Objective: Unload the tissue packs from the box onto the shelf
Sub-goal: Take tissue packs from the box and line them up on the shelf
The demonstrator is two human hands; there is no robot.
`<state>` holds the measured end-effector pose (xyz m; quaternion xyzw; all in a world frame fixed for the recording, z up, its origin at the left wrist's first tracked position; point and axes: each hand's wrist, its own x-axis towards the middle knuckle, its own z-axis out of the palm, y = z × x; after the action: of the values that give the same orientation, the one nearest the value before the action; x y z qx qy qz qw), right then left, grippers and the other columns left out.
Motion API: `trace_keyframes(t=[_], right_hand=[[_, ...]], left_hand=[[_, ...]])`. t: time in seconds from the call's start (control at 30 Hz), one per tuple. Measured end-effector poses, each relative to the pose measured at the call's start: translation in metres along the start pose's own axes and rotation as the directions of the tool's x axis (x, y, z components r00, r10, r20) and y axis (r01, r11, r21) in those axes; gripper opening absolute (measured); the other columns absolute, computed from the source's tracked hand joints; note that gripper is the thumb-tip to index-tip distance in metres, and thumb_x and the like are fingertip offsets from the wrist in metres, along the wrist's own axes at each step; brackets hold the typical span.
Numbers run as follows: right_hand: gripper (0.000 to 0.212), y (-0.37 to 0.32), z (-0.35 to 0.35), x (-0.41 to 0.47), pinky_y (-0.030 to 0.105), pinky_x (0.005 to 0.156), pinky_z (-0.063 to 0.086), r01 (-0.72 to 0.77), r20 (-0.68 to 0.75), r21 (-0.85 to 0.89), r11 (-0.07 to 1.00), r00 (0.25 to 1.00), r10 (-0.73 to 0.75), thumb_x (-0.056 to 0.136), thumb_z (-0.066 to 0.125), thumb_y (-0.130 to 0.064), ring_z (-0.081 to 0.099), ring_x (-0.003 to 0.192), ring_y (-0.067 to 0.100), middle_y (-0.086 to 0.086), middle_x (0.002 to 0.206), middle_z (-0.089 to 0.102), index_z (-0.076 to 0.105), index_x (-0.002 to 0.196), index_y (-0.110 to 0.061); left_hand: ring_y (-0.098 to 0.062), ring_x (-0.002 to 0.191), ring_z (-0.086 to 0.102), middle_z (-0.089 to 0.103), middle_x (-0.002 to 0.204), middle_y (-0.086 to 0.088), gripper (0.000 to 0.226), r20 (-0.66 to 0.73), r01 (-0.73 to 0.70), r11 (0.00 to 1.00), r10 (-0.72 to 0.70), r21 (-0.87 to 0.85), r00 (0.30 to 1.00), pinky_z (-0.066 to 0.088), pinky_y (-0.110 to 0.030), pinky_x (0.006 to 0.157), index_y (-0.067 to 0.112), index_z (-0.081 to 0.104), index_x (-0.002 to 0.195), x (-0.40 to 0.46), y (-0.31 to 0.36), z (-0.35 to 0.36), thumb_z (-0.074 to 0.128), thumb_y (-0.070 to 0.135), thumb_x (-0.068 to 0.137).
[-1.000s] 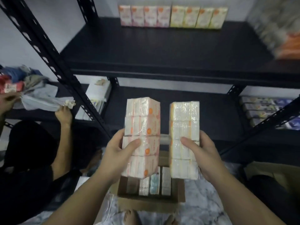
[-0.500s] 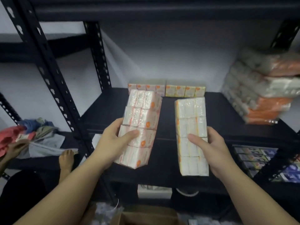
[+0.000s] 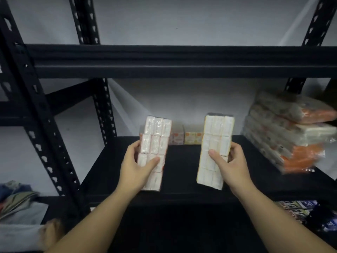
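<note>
My left hand (image 3: pixel 134 166) grips a long wrapped tissue pack with orange trim (image 3: pixel 155 143), thumb across its front, held upright over the black shelf board (image 3: pixel 182 170). My right hand (image 3: pixel 229 165) grips a second white tissue pack with a yellow edge (image 3: pixel 217 136) in the same way, a little to the right. Both packs hang above the shelf's front half. A row of small tissue packs (image 3: pixel 184 138) stands against the back wall between them. The box is out of view.
Stacked orange and white wrapped bundles (image 3: pixel 290 137) fill the shelf's right side. A black upper shelf beam (image 3: pixel 182 61) runs overhead. Perforated black uprights (image 3: pixel 42 114) stand at left. Folded clothes (image 3: pixel 16 201) lie lower left, dark packets (image 3: pixel 299 209) lower right.
The view has tilted up and the box has left the frame. Both hands have carried their packs forward and up over the shelf board, turning them more upright.
</note>
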<state>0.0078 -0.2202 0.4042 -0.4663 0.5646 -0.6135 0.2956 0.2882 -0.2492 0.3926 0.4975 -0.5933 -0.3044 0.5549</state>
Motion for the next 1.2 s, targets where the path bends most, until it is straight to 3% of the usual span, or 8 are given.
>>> trace_keyframes(t=[0.27,0.43,0.53,0.63,0.77,0.87,1.03,1.2], right_hand=[[0.059,0.029,-0.001,0.017,0.024,0.084,0.055,-0.014,0.096,-0.067,0.998,0.995,0.021,0.088,0.081,-0.030,0.065,0.100,-0.011,-0.015,0.121,0.066,0.048,0.136,-0.032],[0.090,0.017,-0.011,0.036,0.034,0.097,0.055,0.016,0.103,-0.017,1.000,0.995,-0.014,0.067,0.084,-0.052,0.064,0.111,-0.003,-0.017,0.128,0.063,0.042,0.145,-0.032],[0.102,0.010,-0.013,0.050,0.035,0.099,0.053,0.051,0.128,-0.067,0.996,0.991,-0.042,0.068,0.093,-0.043,0.061,0.119,0.002,-0.016,0.133,0.060,0.035,0.151,-0.034],[0.092,0.012,-0.011,0.054,0.032,0.093,0.054,0.049,0.130,-0.071,0.996,0.991,-0.040,0.070,0.094,-0.037,0.063,0.115,0.003,-0.015,0.127,0.063,0.041,0.146,-0.033],[0.061,0.014,-0.007,0.051,0.028,0.083,0.058,0.016,0.126,-0.042,0.999,0.992,-0.010,0.079,0.085,-0.039,0.069,0.107,0.003,-0.014,0.118,0.071,0.057,0.133,-0.031],[0.049,0.011,-0.013,0.056,0.031,0.084,0.060,0.012,0.164,-0.071,0.997,0.986,0.000,0.085,0.076,-0.045,0.072,0.104,0.004,-0.013,0.117,0.074,0.064,0.131,-0.032],[0.032,0.002,-0.032,0.074,0.038,0.089,0.060,-0.035,0.274,-0.093,0.995,0.960,0.059,0.091,0.068,-0.045,0.076,0.098,0.010,-0.011,0.107,0.079,0.071,0.120,-0.031],[0.062,0.000,-0.032,0.092,0.040,0.091,0.060,-0.083,0.255,-0.151,0.985,0.960,0.120,0.081,0.068,-0.064,0.074,0.100,0.010,-0.006,0.120,0.075,0.061,0.132,-0.030]], left_hand=[[0.011,0.103,0.065,0.066,0.121,0.018,0.062,-0.058,0.029,0.999,-0.026,0.044,0.998,0.058,-0.028,0.088,0.031,0.048,0.135,0.013,-0.029,0.013,0.084,0.028,0.085],[0.013,0.115,0.056,0.054,0.135,0.024,0.087,-0.042,-0.035,0.989,0.041,0.146,0.998,0.047,-0.022,0.095,0.032,0.042,0.144,0.026,-0.019,0.012,0.090,0.046,0.074],[-0.004,0.128,0.048,0.042,0.144,0.014,0.107,-0.003,-0.082,0.938,0.088,0.337,0.996,0.045,-0.030,0.102,0.031,0.035,0.153,0.040,-0.005,0.017,0.087,0.065,0.066],[-0.021,0.136,0.045,0.039,0.153,0.002,0.111,0.179,-0.080,0.792,-0.037,0.605,0.983,0.050,-0.046,0.106,0.035,0.029,0.157,0.048,-0.001,0.031,0.074,0.080,0.066],[-0.024,0.134,0.040,0.041,0.150,-0.001,0.084,0.240,-0.098,0.627,-0.146,0.773,0.960,0.049,-0.044,0.104,0.030,0.041,0.153,0.049,-0.009,0.045,0.066,0.070,0.083],[-0.023,0.130,0.041,0.041,0.148,-0.001,0.066,0.241,-0.119,0.636,-0.109,0.763,0.964,0.050,-0.042,0.101,0.028,0.046,0.149,0.051,-0.014,0.043,0.063,0.056,0.092],[-0.017,0.129,0.039,0.040,0.146,0.006,0.064,0.296,-0.167,0.660,-0.088,0.732,0.951,0.048,-0.033,0.097,0.030,0.046,0.149,0.051,-0.022,0.032,0.064,0.051,0.092],[-0.014,0.129,0.038,0.041,0.146,0.008,0.062,0.298,-0.178,0.694,-0.055,0.698,0.953,0.045,-0.030,0.097,0.031,0.049,0.148,0.049,-0.026,0.028,0.067,0.049,0.091]])
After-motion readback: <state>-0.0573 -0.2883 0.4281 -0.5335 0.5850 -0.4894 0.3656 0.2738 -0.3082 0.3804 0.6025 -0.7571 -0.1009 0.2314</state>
